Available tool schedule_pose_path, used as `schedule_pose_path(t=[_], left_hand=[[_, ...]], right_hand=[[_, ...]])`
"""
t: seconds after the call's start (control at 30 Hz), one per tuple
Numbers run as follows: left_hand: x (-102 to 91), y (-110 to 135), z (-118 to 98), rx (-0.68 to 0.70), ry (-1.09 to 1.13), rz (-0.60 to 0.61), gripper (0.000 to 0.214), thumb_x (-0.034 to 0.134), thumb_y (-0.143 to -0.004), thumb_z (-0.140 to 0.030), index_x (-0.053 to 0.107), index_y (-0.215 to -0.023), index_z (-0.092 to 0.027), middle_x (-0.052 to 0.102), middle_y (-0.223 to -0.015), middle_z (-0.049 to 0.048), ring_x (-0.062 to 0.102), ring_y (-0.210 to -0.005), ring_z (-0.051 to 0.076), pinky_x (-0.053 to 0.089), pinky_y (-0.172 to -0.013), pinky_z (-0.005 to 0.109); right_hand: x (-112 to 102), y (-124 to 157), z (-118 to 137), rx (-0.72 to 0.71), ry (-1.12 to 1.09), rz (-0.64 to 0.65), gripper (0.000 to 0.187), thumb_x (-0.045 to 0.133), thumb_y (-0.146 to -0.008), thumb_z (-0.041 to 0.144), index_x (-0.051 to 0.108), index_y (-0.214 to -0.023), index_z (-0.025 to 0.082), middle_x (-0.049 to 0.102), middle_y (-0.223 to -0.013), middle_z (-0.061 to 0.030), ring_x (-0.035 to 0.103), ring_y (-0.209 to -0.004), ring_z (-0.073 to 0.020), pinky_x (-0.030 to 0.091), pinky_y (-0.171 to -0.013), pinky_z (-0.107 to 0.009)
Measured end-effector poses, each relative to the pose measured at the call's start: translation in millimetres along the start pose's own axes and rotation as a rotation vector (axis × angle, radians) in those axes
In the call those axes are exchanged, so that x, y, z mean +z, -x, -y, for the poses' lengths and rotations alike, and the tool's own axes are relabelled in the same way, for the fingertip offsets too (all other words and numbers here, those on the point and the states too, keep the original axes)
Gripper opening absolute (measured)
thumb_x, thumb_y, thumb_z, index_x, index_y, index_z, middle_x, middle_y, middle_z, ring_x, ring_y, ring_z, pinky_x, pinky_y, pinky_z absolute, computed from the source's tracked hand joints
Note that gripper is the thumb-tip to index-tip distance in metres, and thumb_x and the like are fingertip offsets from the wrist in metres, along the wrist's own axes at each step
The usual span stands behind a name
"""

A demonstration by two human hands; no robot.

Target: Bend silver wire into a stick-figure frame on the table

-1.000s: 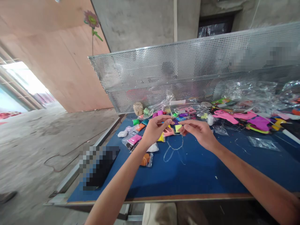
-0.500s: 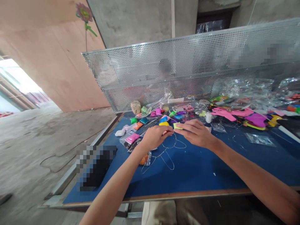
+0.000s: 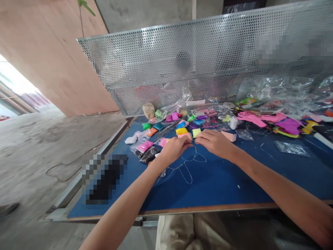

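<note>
A thin silvery wire (image 3: 179, 167), bent into several loops like an outline, hangs below my hands over the blue table. My left hand (image 3: 173, 150) is closed, thumb and fingers pinching the upper part of this wire. Close by on the right, my right hand (image 3: 214, 143) has its fingers pressed together at the wire's upper end; the exact grip is hidden by the fingers. Just beyond the fingertips lie a pale yellow clay packet (image 3: 196, 132) and a yellow clay packet (image 3: 181, 131). A peach packet (image 3: 229, 136) rests behind my right hand.
A perforated metal panel (image 3: 156, 59) stands along the back of the blue table (image 3: 221, 191). Pink foam pieces (image 3: 251, 118) and crumpled clear plastic (image 3: 286, 88) fill the back right. A pink packet (image 3: 145, 146) lies left, near a dark pixelated object (image 3: 108, 180).
My view has tipped down, so the panel and flower stem sit higher. The right hand's fingers have curled in from a more stretched pose. The wire stays at my hands.
</note>
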State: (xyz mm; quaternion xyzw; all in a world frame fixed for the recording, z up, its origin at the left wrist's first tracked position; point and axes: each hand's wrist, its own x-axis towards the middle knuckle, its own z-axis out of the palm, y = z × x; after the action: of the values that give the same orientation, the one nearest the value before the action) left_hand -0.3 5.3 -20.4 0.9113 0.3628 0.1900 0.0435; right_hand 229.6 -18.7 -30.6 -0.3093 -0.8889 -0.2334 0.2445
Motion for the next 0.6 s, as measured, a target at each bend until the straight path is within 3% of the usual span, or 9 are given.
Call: schedule_pose_path(t=[0.27, 0.6], left_hand=[[2.5, -1.0, -2.3, -0.001, -0.136, 0.022, 0.018, 0.048, -0.099, -0.034, 0.057, -0.107, -0.021, 0.070, -0.086, 0.0032, 0.068, -0.077, 0.020, 0.044, -0.065, 0.026], [-3.3, 0.2, -9.1, 0.015, -0.108, 0.059, 0.014, 0.048, -0.098, -0.029, 0.057, -0.102, -0.020, 0.070, -0.086, 0.0048, 0.068, -0.077, 0.019, 0.045, -0.065, 0.026]], right_hand=[[-4.2, -7.2, 0.2, -0.072, 0.141, 0.028, 0.025, 0.042, -0.099, 0.011, 0.064, -0.111, 0.015, 0.065, -0.106, -0.0097, 0.056, -0.096, -0.0226, 0.047, -0.080, -0.036], [-8.4, -11.9, 0.3, -0.089, 0.015, 0.073, 0.028, 0.038, -0.099, 0.009, 0.063, -0.112, 0.013, 0.061, -0.109, -0.0126, 0.054, -0.102, -0.0232, 0.049, -0.090, -0.039]])
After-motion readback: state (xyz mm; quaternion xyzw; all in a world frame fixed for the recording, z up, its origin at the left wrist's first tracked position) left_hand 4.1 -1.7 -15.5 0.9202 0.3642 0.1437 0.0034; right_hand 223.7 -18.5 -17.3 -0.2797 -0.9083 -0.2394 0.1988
